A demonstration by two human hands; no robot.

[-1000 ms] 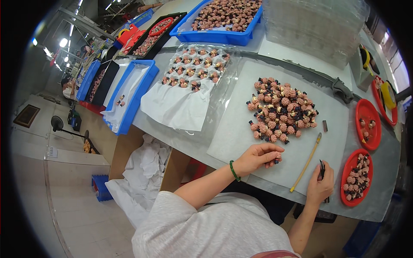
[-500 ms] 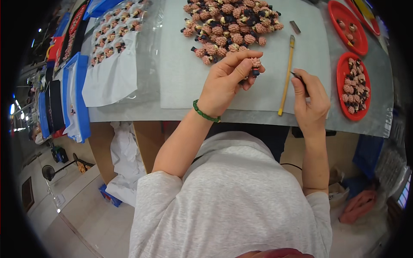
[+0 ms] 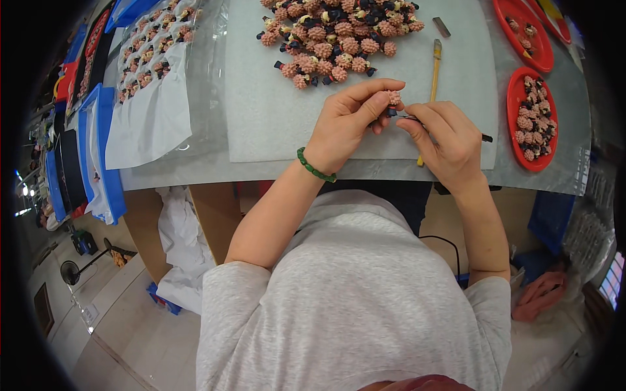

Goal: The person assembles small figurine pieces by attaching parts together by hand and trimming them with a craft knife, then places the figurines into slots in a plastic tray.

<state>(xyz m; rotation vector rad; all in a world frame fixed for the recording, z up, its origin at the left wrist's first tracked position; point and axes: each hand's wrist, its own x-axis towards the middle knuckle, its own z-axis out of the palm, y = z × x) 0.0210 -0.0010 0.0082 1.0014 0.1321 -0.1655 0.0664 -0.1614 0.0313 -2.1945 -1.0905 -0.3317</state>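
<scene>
My left hand (image 3: 352,122) pinches a small figurine (image 3: 392,103) with a knobbly pink head and a dark blue body. Close beside it, my right hand (image 3: 450,140) grips a slim dark tool (image 3: 487,138) whose exact kind I cannot make out. Its thin tip points at the figurine's body; whether they touch is unclear. A heap of similar figurines (image 3: 339,39) lies beyond my hands on a pale foam mat (image 3: 261,124). Partly behind my right hand is a yellow stick-like tool (image 3: 435,72) with a metal end.
Two red oval trays with figurines, a nearer one (image 3: 512,124) and a farther one (image 3: 546,64), stand at the right. A small grey block (image 3: 441,27) rests on the mat. At left, figurines lie in rows on a white sheet (image 3: 150,124), beside a blue tray (image 3: 112,176).
My right hand has moved left with the dark tool, bringing its tip up to the figurine. My left hand still holds the figurine. The whole view has shifted slightly.
</scene>
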